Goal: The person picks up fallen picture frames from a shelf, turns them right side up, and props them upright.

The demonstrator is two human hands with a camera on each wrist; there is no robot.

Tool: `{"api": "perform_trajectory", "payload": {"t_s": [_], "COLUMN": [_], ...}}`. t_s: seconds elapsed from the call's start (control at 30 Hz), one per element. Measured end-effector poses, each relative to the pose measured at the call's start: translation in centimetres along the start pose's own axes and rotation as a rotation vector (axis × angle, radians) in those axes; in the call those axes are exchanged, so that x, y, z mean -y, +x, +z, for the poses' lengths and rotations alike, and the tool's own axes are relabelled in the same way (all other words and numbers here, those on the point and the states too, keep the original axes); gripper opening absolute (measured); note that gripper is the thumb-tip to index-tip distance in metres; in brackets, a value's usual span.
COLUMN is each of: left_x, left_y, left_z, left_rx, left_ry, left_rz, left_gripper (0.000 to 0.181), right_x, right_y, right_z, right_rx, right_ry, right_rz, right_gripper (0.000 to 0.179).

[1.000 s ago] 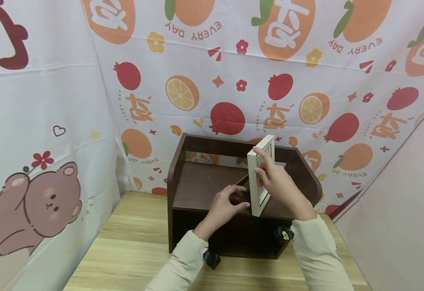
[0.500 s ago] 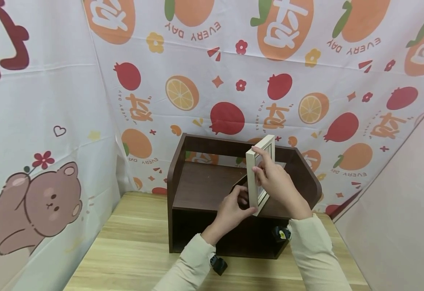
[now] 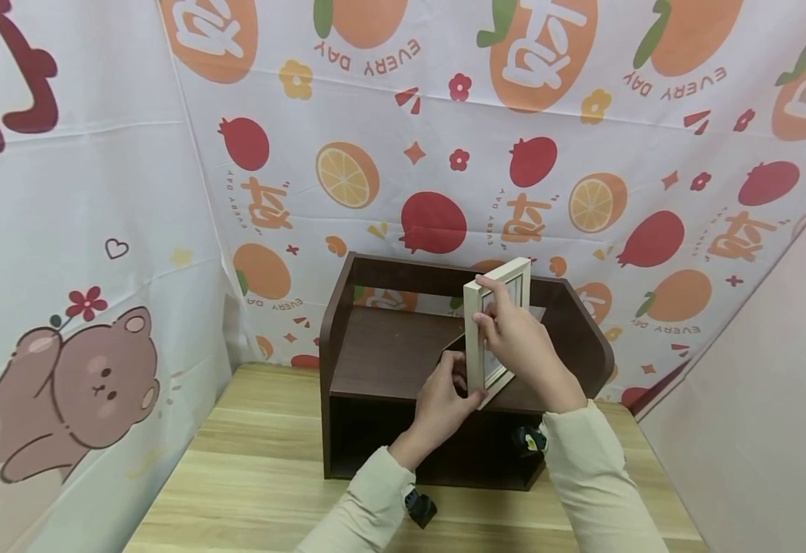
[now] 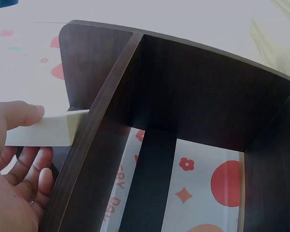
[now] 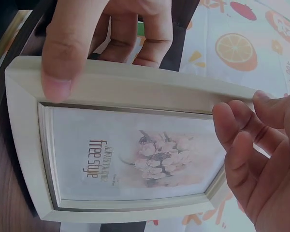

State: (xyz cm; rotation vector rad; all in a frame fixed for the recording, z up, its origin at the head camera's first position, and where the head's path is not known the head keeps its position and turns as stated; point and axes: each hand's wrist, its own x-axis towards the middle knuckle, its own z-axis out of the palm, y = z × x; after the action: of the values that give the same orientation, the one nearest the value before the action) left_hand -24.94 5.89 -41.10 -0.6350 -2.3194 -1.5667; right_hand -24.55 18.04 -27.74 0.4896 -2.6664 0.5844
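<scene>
A cream picture frame (image 3: 474, 338) stands upright at the front of the dark brown desk shelf (image 3: 382, 349), turned nearly edge-on in the head view. My left hand (image 3: 440, 399) pinches its lower part; in the left wrist view the thumb lies on one side and the fingers curl on the other. Higher up, my right hand (image 3: 523, 338) grips the frame, its index finger on the top corner. Seen from the right wrist, the picture frame (image 5: 179, 94) holds a flower print with lettering under its pane. A dark slanted piece (image 3: 452, 345) shows behind it, partly hidden by the left fingers.
Below the top board is an open compartment (image 4: 208, 87) with a gap at its back. Raised side panels (image 3: 334, 319) bound the shelf, which stands on a wood-grain table (image 3: 257, 438). A fruit-print cloth (image 3: 375, 100) hangs close behind.
My left hand has come right, from beside the frame's lower edge to holding it. The frame has turned slightly, so more of its front shows. The right hand has shifted slightly left.
</scene>
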Motion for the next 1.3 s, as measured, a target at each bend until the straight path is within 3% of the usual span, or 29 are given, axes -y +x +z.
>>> {"api": "perform_trajectory", "payload": {"t_s": [0.43,0.67,1.03,1.3], "left_x": [0.8,1.2,1.8,2.1], "left_y": [-0.1,0.1,0.5,0.9], "left_z": [-1.4,-2.4,-3.9,-5.4], "left_rx": [0.001,0.018,0.074,0.137], "left_ry": [0.084,0.075,0.074,0.009], "left_rz": [0.039,0.008,-0.032,-0.067], "left_gripper": [0.046,0.045,0.046,0.046], "right_x": [0.5,0.7,-0.9,-1.7], "right_y": [1.0,2.2,3.1,3.0], "right_z": [-0.6,-1.4,-1.6,-1.6], "right_rx": [-0.057,-0.044,-0.124,-0.191], "right_ry": [-0.17,-0.214,-0.196,-0.2], "right_rz": [-0.036,0.037,0.137,0.189], "right_gripper": [0.053,0.043,0.036,0.037]}}
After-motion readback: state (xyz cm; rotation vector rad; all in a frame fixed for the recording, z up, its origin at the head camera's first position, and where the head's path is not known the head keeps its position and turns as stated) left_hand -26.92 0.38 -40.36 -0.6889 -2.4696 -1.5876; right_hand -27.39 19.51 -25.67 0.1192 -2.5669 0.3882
